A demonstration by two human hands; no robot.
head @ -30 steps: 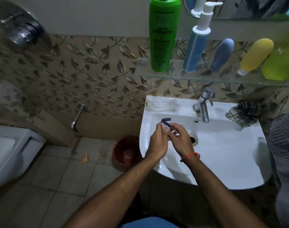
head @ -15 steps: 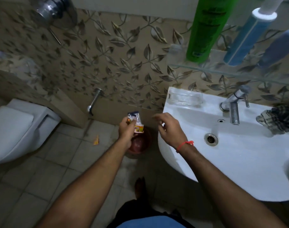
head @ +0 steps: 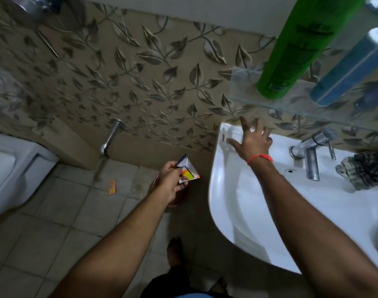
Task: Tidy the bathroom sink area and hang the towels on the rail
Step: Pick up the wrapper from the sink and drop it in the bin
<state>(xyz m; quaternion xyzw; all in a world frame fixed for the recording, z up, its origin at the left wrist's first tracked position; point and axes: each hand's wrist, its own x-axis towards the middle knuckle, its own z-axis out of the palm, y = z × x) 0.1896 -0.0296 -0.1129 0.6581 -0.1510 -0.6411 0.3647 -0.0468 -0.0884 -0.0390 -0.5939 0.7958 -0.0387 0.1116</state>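
Sachet wrapper, small and crumpled with orange and blue print, sits pinched in the left hand, thumb and curled fingers closed on its lower edge, at centre frame. One second ago both hands worked it together over the basin; half a second ago the left hand had carried it out past the sink's left edge. Now it hangs directly above the reddish-brown bin on the floor, which the hand mostly hides. Judged from this, the litter is about to be dropped, so that piece of the tidying is close to done but the wrapper is not yet released.

The right hand has left the wrapper and moved up and away to the upper right of centre. It is spread wide, fingers straight, holding nothing, over the back-left corner of the white sink, where a clear soap dish was visible earlier; blur keeps me from telling whether the fingertips touch it. A red thread circles that wrist.

Further right stands the chrome tap, and beyond it a crumpled checked cloth lies on the sink's rim, well apart from both hands and untouched. Above, a green bottle and a blue bottle stand on the glass shelf. An orange scrap lies on the floor tiles, left of the bin.
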